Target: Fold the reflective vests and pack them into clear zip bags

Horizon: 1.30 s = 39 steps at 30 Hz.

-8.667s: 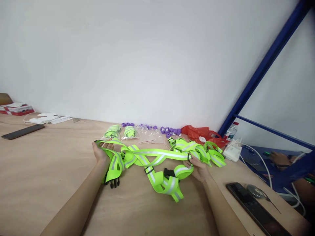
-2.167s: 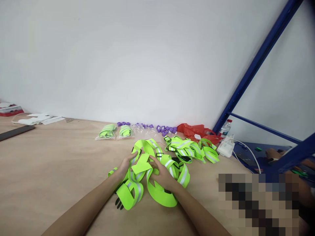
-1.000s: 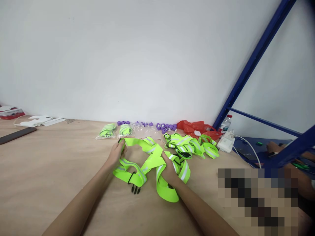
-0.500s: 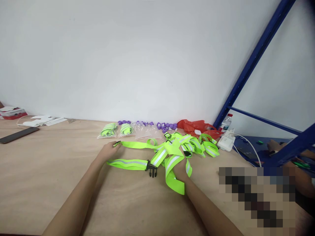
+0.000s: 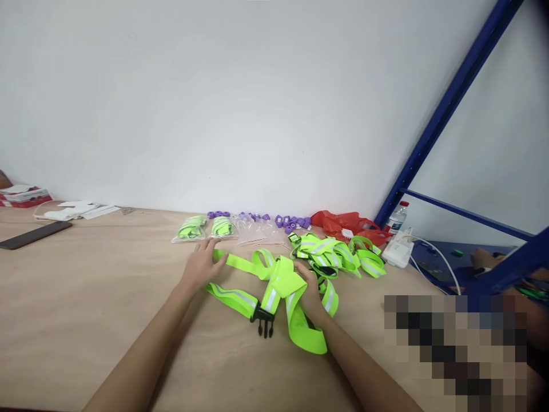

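My left hand is over the left end of a neon-green reflective strap, fingers stretched out and thumb apart, touching the band. My right hand grips the strap bundle where the bands cross; its fingers are partly hidden behind the green webbing. From this harness-like piece hangs a black side-release buckle, prongs toward me. One loose loop droops in front of my right wrist. Just beyond my right hand lies a pile of similar green straps.
Along the wall are bagged green straps, clear plastic bags, small purple items and a red plastic bag. A bottle and white power strip stand right, near a blue frame. Another person's arm shows far right.
My left hand has moved right and its fingers have spread from their pinch on the strap end. The strapping has slackened, and my right hand has drawn the crossed bands slightly nearer and clear of the pile.
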Each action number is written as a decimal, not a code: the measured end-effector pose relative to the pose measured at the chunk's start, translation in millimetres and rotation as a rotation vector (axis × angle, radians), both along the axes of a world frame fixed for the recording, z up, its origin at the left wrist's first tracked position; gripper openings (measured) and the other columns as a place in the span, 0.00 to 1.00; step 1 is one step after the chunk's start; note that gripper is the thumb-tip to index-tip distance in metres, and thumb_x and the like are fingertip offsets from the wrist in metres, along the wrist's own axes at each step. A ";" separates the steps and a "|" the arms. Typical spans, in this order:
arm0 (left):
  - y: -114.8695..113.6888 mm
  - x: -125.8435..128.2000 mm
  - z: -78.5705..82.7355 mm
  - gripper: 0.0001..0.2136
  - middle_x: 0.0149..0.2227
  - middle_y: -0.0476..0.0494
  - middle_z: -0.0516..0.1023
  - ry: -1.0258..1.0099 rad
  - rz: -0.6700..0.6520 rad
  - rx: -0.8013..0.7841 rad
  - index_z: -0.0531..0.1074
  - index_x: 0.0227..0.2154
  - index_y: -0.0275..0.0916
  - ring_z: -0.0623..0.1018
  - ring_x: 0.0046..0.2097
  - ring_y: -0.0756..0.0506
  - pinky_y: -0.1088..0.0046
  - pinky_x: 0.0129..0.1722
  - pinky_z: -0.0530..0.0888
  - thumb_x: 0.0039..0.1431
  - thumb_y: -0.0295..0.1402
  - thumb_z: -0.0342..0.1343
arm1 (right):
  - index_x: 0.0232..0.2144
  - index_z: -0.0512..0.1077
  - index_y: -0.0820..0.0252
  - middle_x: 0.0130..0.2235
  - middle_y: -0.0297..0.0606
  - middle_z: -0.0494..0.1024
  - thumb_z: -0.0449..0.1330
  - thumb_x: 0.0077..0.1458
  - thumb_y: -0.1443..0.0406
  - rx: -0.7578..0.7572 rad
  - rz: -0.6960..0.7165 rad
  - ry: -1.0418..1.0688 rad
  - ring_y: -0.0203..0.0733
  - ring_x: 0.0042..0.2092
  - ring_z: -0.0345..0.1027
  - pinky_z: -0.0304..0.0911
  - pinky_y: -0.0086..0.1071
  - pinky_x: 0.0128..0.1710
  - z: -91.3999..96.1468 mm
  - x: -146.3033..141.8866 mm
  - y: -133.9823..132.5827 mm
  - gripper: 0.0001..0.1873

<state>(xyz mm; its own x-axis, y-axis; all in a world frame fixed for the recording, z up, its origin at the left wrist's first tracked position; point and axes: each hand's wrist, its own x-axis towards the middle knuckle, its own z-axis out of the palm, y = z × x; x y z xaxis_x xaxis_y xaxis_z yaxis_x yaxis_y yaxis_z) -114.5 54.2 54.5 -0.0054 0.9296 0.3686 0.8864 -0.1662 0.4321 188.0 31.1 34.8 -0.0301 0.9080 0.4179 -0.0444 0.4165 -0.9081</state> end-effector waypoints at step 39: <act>-46.1 100.3 -12.4 0.32 0.56 0.37 0.73 0.016 -0.784 -0.152 0.67 0.55 0.43 0.74 0.54 0.31 0.57 0.53 0.71 0.46 0.42 0.69 | 0.16 0.69 0.57 0.20 0.31 0.70 0.61 0.46 0.66 0.119 0.029 -0.444 0.38 0.25 0.61 0.60 0.30 0.27 -24.2 -3.8 7.8 0.09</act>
